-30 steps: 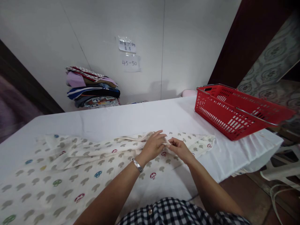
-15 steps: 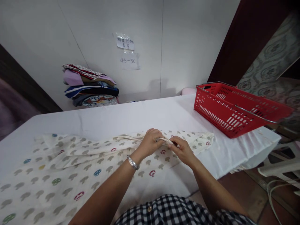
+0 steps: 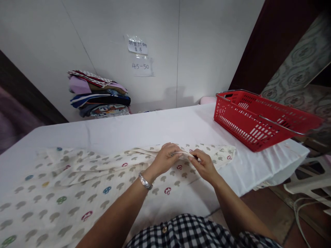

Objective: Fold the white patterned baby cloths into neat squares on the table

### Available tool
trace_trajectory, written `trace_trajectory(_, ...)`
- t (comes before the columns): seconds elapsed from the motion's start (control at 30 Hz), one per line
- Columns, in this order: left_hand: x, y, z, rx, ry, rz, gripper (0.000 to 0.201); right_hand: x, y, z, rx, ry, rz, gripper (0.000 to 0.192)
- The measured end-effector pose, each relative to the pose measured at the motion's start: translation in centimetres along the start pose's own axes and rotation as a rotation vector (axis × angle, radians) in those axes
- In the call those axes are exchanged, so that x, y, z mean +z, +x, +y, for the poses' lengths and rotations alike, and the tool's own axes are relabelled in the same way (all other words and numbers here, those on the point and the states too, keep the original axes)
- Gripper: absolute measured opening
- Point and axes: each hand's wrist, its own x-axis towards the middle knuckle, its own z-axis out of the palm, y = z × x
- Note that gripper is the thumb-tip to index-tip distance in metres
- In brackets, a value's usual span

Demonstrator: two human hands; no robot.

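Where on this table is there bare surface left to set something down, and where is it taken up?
Bare white table runs between the mushroom-print cloth and the wall, from the stack of folded clothes across to the red basket. The near side is crowded: the cloth covers it, with the left hand and right hand pinching its edge.

The person has 2 bare forearms with no sleeves reaching into view, and a silver metal bracelet (image 3: 145,182) of small linked segments circles the left wrist. At the near edge a black-and-white checked garment (image 3: 196,234) covers the torso, its small squares crossed in a gingham pattern. A single round pale button (image 3: 162,229) sits on its left part.
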Motion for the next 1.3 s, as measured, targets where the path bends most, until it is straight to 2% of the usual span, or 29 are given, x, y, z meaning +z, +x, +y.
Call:
trace_trajectory(0.33,1.6,0.0,0.6,-0.014,-0.059,0.111,0.011,0.1,0.7,-1.0,0.023,0.006,-0.048,0.015)
trace_trajectory(0.47,1.5,-0.3,0.7,-0.023,-0.006,0.129,0.025,0.0,0.7,-1.2,-0.010,0.042,-0.037,0.016)
trace_trajectory(0.67,0.1,-0.5,-0.5,0.074,0.186,0.052,0.025,-2.4,0.3,-1.3,-0.012,0.065,-0.016,0.017)
trace_trajectory(0.83,-1.4,-1.4,-2.0,0.025,0.277,0.043,0.016,-5.3,-0.2,-1.1,0.007,0.061,0.055,0.016)
trace_trajectory(1.07,-4.1,-4.7,-2.5,-0.152,0.207,0.070,0.022,-7.6,-1.3,0.1,0.032,0.057,0.120,0.015)
trace_trajectory(1.2,-5.7,-8.1,-3.0,-0.202,0.201,0.101,0.022,-7.7,-2.0,1.0,0.052,0.032,0.136,0.017)
trace_trajectory(1.3,-6.8,-11.0,-4.2,-0.214,0.275,0.159,0.019,-7.6,-2.2,1.4,0.065,0.042,0.172,0.017)
